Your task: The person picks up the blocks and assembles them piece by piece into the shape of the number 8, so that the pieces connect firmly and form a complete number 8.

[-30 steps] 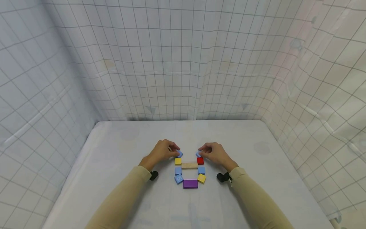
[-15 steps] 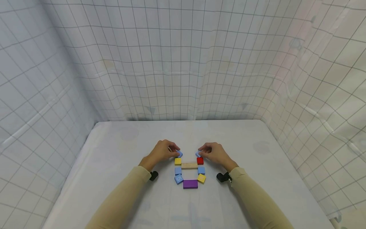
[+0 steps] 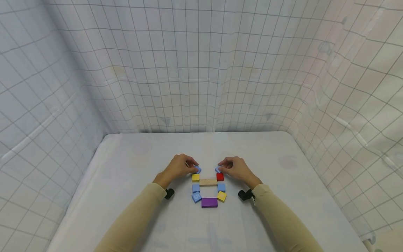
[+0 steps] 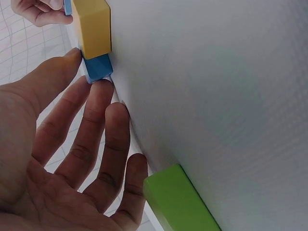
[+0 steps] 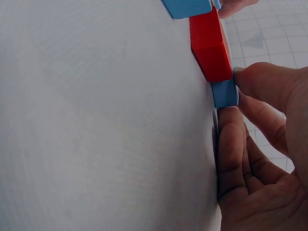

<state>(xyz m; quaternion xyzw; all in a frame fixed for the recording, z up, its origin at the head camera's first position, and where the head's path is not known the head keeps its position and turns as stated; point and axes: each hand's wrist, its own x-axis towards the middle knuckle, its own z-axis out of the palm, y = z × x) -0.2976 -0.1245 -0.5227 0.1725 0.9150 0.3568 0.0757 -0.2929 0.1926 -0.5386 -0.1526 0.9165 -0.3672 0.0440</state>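
My left hand (image 3: pixel 177 166) pinches a small blue block (image 4: pixel 98 68) between thumb and fingers, right behind a yellow block (image 3: pixel 196 177). Opposite it, my right hand (image 3: pixel 237 168) pinches another blue block (image 5: pixel 225 93), which sits against the end of a red block (image 3: pixel 220 177). Both held blocks are at table level and partly covered by fingers in the head view. In the left wrist view a green block (image 4: pixel 179 199) lies by my left little finger; the hand hides it from the head camera. A plain wooden block (image 3: pixel 208 182) spans between the yellow and red ones.
Nearer to me, two blue blocks (image 3: pixel 196 188) stand on either side, then a tilted blue block (image 3: pixel 196 197) and a tilted yellow block (image 3: pixel 221 196). A purple block (image 3: pixel 209 202) closes the front. Grid-patterned curtains (image 3: pixel 201 70) surround the white table (image 3: pixel 138 147).
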